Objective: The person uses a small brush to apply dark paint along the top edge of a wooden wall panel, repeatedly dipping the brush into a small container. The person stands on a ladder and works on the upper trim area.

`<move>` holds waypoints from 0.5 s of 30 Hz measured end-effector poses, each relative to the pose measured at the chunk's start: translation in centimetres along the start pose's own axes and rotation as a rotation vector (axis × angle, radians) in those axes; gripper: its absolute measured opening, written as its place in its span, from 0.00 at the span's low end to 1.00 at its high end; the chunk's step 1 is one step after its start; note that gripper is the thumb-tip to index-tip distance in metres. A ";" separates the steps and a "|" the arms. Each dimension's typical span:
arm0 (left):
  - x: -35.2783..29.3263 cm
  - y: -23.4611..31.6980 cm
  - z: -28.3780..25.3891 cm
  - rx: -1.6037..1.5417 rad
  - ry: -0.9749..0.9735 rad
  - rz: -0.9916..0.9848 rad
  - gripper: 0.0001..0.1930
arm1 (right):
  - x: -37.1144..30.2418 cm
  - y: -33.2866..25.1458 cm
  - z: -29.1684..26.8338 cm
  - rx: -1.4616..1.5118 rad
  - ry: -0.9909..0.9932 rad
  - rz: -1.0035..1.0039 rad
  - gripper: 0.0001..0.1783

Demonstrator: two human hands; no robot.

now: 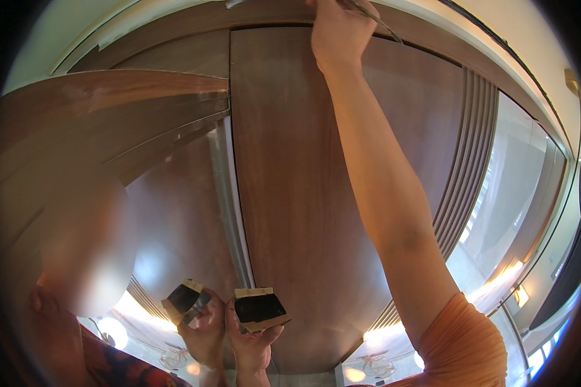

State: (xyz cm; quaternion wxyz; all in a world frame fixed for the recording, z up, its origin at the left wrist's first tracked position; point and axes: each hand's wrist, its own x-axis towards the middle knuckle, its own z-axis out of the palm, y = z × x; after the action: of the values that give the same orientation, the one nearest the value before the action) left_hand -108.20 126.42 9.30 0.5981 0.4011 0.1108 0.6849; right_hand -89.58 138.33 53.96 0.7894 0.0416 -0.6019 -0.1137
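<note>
My left hand (253, 348), low in the picture, is closed around a small cut-open box (268, 324) with tan edges and a black inside. What the black is, I cannot make out. Stretched far up, my right arm brings my right hand (343, 35) to the top frame above a brown panel (297, 161). Its fingers are closed on a thin tool with a slim handle (386, 29), which slants down to the right. The tool's working end is hidden, as are some of the fingertips.
On the left, a glossy panel (181, 206) mirrors a hand and box (186, 298), plus a blurred person. A ribbed strip (468, 129) and a shiny pane (510, 168) stand to the right. Pale wall (529, 39) borders the top. Lamps glow lower down.
</note>
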 end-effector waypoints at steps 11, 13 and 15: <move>-0.7 -0.1 -0.1 -0.011 0.116 -0.047 0.52 | -2.2 -1.9 -0.3 -0.514 0.282 -0.251 0.14; -0.4 -0.2 -0.1 0.006 0.050 -0.007 0.52 | -2.6 -1.2 1.0 -0.484 0.224 -0.251 0.15; -0.2 -0.1 0.1 0.008 0.015 0.021 0.52 | -3.0 -0.5 2.4 -0.471 0.146 -0.234 0.15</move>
State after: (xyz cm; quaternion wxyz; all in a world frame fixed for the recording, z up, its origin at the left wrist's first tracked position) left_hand -108.10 126.21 9.16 0.5887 0.3993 0.1138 0.6936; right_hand -92.66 138.73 51.69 0.8000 -0.0661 -0.4915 -0.3378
